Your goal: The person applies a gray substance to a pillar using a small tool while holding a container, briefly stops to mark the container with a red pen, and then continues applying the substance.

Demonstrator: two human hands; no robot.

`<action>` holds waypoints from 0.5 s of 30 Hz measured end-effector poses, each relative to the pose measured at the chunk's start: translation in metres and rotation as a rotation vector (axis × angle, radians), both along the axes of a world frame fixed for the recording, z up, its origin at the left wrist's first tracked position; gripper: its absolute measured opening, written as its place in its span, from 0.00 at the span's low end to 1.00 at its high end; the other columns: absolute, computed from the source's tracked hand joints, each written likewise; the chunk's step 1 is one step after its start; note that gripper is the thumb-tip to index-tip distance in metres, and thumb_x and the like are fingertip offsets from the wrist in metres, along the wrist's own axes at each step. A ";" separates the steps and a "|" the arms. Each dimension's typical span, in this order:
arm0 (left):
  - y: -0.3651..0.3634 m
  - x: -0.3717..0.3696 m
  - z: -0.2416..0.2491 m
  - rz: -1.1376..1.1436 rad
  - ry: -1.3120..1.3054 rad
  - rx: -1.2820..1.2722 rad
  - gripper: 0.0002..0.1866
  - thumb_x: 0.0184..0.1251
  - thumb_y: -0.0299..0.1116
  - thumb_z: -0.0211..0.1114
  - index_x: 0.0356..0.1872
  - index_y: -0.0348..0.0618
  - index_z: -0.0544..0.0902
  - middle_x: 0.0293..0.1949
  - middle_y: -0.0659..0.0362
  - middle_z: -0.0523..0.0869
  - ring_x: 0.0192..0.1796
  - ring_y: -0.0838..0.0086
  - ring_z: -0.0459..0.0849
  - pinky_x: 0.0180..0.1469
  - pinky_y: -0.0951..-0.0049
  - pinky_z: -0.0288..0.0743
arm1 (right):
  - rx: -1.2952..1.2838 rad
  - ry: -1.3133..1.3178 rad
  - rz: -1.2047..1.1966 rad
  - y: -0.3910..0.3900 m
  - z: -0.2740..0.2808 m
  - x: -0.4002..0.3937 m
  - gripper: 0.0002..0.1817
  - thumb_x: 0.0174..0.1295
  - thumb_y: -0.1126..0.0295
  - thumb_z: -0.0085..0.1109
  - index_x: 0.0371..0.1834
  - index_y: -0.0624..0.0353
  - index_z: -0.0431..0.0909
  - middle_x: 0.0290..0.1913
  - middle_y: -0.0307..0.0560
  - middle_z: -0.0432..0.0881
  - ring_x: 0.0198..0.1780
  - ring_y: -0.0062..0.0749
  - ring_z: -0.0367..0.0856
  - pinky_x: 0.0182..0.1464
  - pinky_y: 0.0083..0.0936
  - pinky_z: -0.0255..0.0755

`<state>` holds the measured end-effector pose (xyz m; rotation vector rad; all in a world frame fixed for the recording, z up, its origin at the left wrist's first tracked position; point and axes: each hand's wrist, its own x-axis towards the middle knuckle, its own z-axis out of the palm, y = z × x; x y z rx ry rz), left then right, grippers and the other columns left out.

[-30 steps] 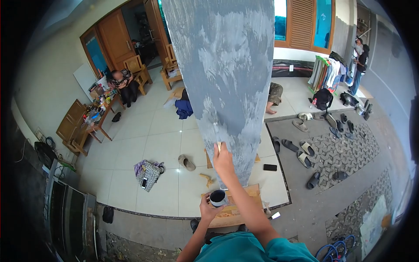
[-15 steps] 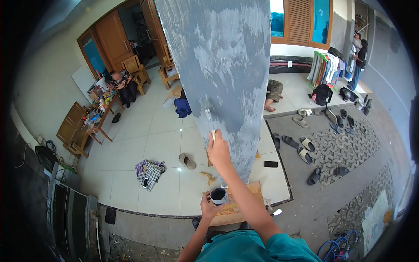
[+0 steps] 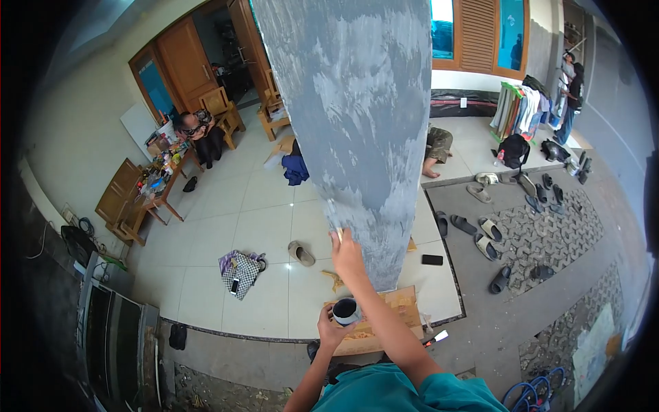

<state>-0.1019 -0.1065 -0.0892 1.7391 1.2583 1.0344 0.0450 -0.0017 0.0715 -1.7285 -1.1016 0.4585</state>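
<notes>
A wide pillar (image 3: 350,103) with streaky grey and whitish paint rises before me. My right hand (image 3: 349,257) is closed around the handle of a paintbrush (image 3: 339,235), whose bristle end is against the pillar's lower left part; the bristles blend into the grey. Lower down, my left hand (image 3: 332,331) grips a small cup (image 3: 346,312) with dark contents, fingers wrapped around its side. Under the cup, a flattened cardboard sheet (image 3: 401,309) lies at the pillar's foot.
A black phone (image 3: 432,259) lies right of the pillar, and a scraper with a pale blade (image 3: 436,338) beside the cardboard. Sandals (image 3: 489,237) are scattered at right; a checked cloth (image 3: 240,271) lies left. One person (image 3: 199,134) sits by a cluttered table (image 3: 165,192); others are farther right.
My right hand and the brush have moved down along the pillar's left side. The left hand still holds the cup in about the same place. The whole view has shifted slightly.
</notes>
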 end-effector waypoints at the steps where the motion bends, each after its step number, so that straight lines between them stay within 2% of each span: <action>1: -0.001 -0.002 -0.001 0.011 -0.004 -0.009 0.41 0.33 0.36 0.87 0.52 0.33 0.74 0.45 0.50 0.84 0.47 0.63 0.85 0.51 0.64 0.80 | -0.045 0.039 0.026 -0.008 -0.010 0.000 0.16 0.74 0.58 0.45 0.48 0.62 0.67 0.31 0.74 0.81 0.37 0.74 0.79 0.36 0.62 0.72; 5: -0.002 -0.009 -0.013 0.001 -0.023 -0.011 0.42 0.33 0.37 0.87 0.52 0.33 0.74 0.45 0.50 0.84 0.48 0.63 0.85 0.50 0.64 0.80 | -0.061 0.060 0.019 -0.023 -0.012 -0.003 0.18 0.74 0.57 0.46 0.45 0.64 0.69 0.29 0.72 0.80 0.36 0.74 0.78 0.36 0.59 0.71; 8: 0.000 -0.008 -0.018 -0.001 0.017 -0.015 0.42 0.33 0.37 0.86 0.52 0.33 0.74 0.45 0.50 0.84 0.48 0.63 0.85 0.51 0.64 0.80 | 0.085 -0.004 0.045 -0.012 0.018 -0.004 0.16 0.74 0.57 0.45 0.46 0.61 0.67 0.31 0.74 0.81 0.37 0.74 0.79 0.36 0.62 0.71; 11: 0.000 0.000 -0.010 -0.019 -0.025 -0.045 0.42 0.33 0.37 0.86 0.52 0.34 0.74 0.45 0.50 0.84 0.48 0.63 0.85 0.51 0.64 0.79 | 0.020 0.056 0.097 0.006 0.038 0.001 0.16 0.74 0.57 0.45 0.47 0.61 0.67 0.30 0.73 0.81 0.36 0.75 0.79 0.36 0.62 0.72; 15: 0.000 0.004 -0.002 -0.041 0.008 -0.038 0.42 0.33 0.37 0.86 0.53 0.34 0.74 0.45 0.50 0.84 0.48 0.63 0.84 0.51 0.64 0.79 | -0.019 0.012 0.031 0.008 -0.009 0.002 0.16 0.74 0.57 0.45 0.48 0.61 0.66 0.30 0.73 0.81 0.36 0.75 0.79 0.37 0.62 0.73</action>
